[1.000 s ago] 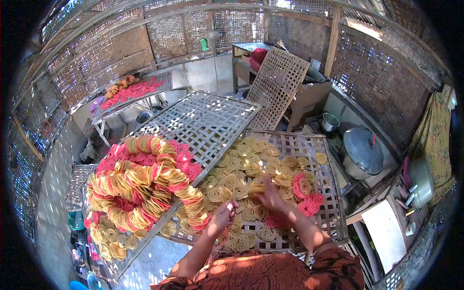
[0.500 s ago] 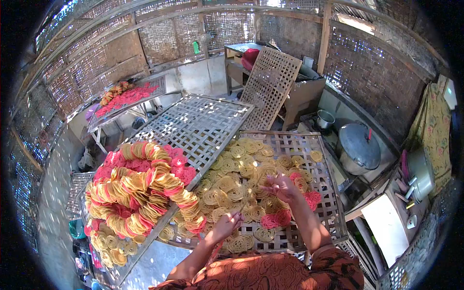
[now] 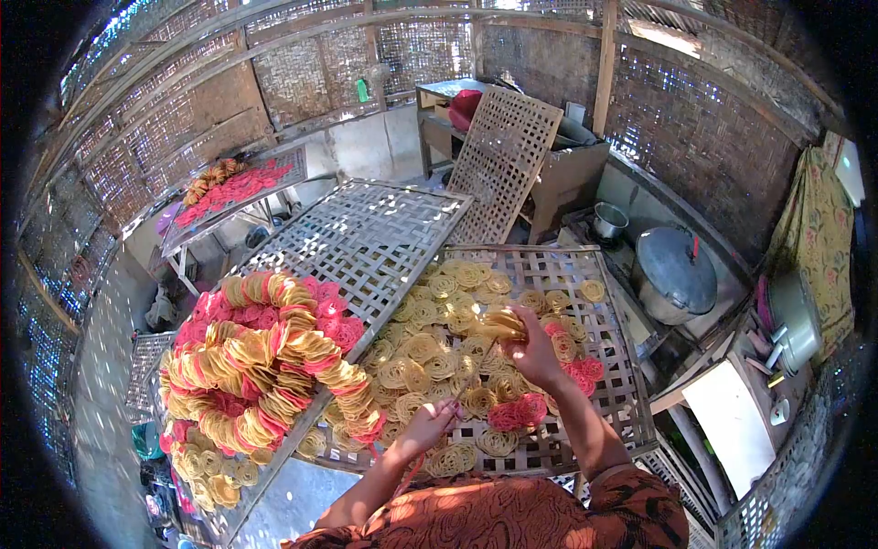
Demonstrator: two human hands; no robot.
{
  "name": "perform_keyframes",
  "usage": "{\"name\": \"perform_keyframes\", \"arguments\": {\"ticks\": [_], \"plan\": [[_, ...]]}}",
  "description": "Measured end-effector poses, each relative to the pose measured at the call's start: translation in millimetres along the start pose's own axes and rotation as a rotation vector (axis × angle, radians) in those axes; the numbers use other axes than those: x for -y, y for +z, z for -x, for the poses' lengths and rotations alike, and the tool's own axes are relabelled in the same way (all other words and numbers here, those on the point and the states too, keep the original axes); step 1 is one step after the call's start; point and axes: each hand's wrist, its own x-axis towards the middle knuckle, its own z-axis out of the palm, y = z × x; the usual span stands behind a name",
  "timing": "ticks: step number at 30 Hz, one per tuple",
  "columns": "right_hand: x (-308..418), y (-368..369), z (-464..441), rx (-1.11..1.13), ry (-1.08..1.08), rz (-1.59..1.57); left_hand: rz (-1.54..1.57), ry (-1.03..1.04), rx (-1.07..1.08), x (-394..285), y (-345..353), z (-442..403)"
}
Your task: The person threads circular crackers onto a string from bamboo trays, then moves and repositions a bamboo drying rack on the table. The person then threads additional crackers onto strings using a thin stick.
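Loose yellow discs (image 3: pixel 220 469) are spilling along the near left part of the upper woven tray (image 3: pixel 384 220), partly hidden by a thick garland (image 3: pixel 251 352) of yellow and red discs. The garland is covering much of a bed of pink discs (image 3: pixel 331 316), and its tail is hanging over the tray's right edge; whether it is touching what lies below is hard to tell. That edge is overlapping the lower woven tray (image 3: pixel 620 334), hiding its left side.

Yellow coiled discs (image 3: pixel 422 348) are spreading over the lower tray from its far edge towards its near one. The left hand (image 3: pixel 428 426) is hovering near the near edge, fingertips pressed together; what they are pinching is too small to make out. A red strip (image 3: pixel 412 471) is showing beside that forearm, its lower end hidden by the patterned shirt (image 3: pixel 503 512).

The right hand (image 3: pixel 532 348) is gripping a small stack of yellow discs (image 3: pixel 499 323) above the tray's middle, fingers partly hiding it. Red discs (image 3: pixel 583 373) are lying towards the right edge, the forearm passing between them and another red cluster (image 3: pixel 518 414).
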Motion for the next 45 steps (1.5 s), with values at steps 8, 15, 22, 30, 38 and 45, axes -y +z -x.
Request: {"name": "perform_keyframes", "arguments": {"ticks": [8,15,22,30,38,45], "plan": [[2,-18,1,0.140,0.225,-0.920,-0.191,0.021,-0.061,21,-5,-10],[-15,-12,-2,-0.009,0.203,-0.830,-0.131,-0.005,-0.086,30,-2,-15],[2,-17,4,0.016,-0.035,-0.494,-0.272,0.096,-0.087,20,1,-12],[-18,-9,0,-0.185,0.160,-0.468,-0.224,0.062,-0.041,12,9,-11],[-26,-7,1,-0.174,0.178,-0.429,-0.231,0.074,-0.070,20,2,-14],[13,-4,7,-0.201,0.081,-0.478,-0.439,0.266,-0.167,36,0,-19]]}}
